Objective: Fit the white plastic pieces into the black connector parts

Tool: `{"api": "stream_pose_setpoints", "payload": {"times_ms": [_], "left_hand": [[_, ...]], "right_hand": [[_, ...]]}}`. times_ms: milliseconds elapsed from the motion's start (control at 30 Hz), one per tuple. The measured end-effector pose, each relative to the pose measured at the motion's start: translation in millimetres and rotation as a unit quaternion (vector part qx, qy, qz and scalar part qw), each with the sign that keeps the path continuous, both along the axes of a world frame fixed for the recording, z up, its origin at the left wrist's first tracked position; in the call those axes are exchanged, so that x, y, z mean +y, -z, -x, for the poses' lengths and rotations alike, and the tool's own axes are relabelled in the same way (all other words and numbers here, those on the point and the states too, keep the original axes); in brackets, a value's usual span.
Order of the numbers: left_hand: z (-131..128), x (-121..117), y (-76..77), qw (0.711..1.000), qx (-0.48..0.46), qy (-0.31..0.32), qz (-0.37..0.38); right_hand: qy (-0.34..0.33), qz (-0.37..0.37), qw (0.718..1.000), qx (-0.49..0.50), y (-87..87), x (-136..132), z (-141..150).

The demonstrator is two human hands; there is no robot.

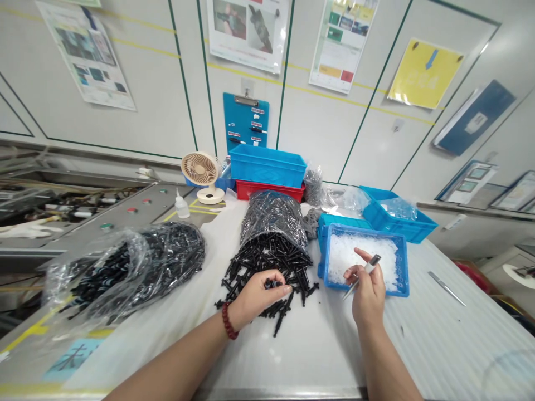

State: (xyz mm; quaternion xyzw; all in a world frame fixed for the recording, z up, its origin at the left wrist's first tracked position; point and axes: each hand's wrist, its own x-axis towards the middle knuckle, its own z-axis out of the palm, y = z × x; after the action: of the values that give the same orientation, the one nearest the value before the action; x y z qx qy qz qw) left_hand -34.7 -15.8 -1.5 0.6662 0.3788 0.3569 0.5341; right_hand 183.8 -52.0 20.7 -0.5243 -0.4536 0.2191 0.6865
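- Two hands are working just above the white tabletop (317, 356): the left hand (259, 295) is curling narrowly around a small black plastic part (272, 284), and the right hand (368, 292) is pinching a slim white-and-metal tool (368, 270).
- Loose black plastic parts (271, 273) are spilling in a heap between the hands, just under the left hand, from a clear plastic bag (271, 214) lying on the far side.
- Another bulging bag of black parts (134, 267) is lying to the left, and a blue crate of white granules (403, 267) is sitting just beyond the right hand.
- Farther back, a blue crate (267, 165) is resting on a red crate (270, 191), beside a small desk fan (199, 170) and a plastic bottle (181, 206).
- A thin metal strip (446, 288) is lying to the right.
- Wall posters are showing no readable words at this angle, and a yellow one (425, 73) is displaying a blue arrow.
- Open tabletop is stretching along the near edge and to the right.
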Motion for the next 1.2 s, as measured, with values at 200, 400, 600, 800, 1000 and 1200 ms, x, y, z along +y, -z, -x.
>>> {"api": "stream_pose_setpoints", "payload": {"times_ms": [200,400,600,800,1000,1200], "left_hand": [[-5.8,-4.7,0.6,0.999,-0.036,0.031,0.02],[-9.7,-5.3,5.3,0.992,0.029,0.05,-0.114],[-6.6,-4.0,4.1,0.981,0.074,0.036,-0.178],[-6.5,-1.9,0.9,0.994,0.042,-0.004,-0.099],[-4.3,5.4,4.9,0.997,0.052,-0.06,-0.007],[-3.8,4.8,1.3,0.997,0.008,-0.058,0.04]], "right_hand": [[-0.226,0.048,0.973,-0.014,9.1,-3.7,12.7],[-0.369,0.063,0.92,-0.114,8.8,-11.8,38.6],[-0.376,0.064,0.915,-0.133,8.2,-11.9,44.6],[-0.267,0.025,0.947,-0.177,12.5,-6.7,32.6],[-0.107,0.031,0.978,-0.176,13.6,-5.6,16.5],[-0.135,-0.014,0.99,-0.033,16.5,-6.3,19.6]]}}
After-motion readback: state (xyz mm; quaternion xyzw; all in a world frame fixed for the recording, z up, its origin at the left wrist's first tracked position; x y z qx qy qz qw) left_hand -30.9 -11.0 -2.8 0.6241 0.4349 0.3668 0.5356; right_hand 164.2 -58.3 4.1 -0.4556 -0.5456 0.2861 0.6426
